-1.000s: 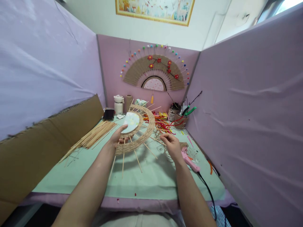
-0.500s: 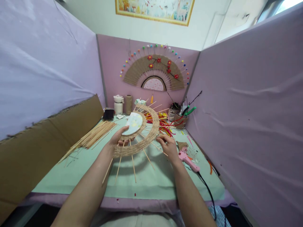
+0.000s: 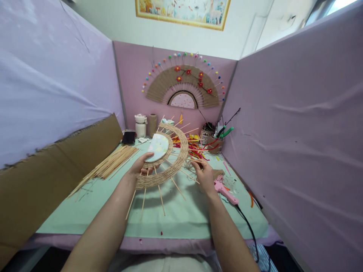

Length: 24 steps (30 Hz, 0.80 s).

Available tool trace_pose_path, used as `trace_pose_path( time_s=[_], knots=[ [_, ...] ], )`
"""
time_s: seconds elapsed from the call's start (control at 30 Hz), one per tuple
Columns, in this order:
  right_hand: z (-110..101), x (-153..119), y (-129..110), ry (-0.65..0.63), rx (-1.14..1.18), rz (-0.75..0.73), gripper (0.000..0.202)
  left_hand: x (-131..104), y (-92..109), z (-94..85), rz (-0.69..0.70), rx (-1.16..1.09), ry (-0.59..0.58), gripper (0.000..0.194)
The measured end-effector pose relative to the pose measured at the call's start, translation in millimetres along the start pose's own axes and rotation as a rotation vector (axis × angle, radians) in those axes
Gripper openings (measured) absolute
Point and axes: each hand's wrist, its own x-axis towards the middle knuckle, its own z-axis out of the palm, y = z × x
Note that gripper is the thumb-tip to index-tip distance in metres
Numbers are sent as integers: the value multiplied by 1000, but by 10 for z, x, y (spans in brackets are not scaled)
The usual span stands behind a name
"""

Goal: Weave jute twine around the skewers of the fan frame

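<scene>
My left hand [image 3: 140, 165] grips the half-round centre of a twine fan [image 3: 178, 163], its thumb on the pale patterned panel [image 3: 157, 147] and its fingers underneath. The fan is tilted above the table, with an inner and an outer band of brown twine and thin wooden sticks poking out all round. At the fan's right side, the fingers of my right hand [image 3: 203, 172] are pinched together near one stick and the outer band. Whether they hold the stick or a thin strand is too small to tell.
Loose sticks [image 3: 113, 163] lie at the left beside a cardboard strip [image 3: 65, 166]. A pink glue gun [image 3: 227, 192] with a black cord rests at the right. Behind are red strips, a white jar [image 3: 140, 126], a twine roll [image 3: 152, 125], a tool holder [image 3: 215, 145] and a finished fan [image 3: 183, 81].
My right hand has moved slightly away from the outer band, its pinch now a little farther out. The fan has turned slightly in my left hand's grip.
</scene>
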Motion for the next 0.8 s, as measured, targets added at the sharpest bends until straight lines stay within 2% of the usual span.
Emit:
trace_pose_path(
  time_s=[0.37, 0.63, 0.8],
  knots=[
    [-40, 23, 71, 151, -47, -54, 20, -7, 26, -27, -31, -23, 20, 29],
    [-121, 48, 44, 377, -15, -3, 22, 25, 23, -77, -1, 42, 1, 28],
    [-184, 56, -12, 458, -61, -133, 18, 58, 15, -136, 11, 123, -32, 32]
  ],
)
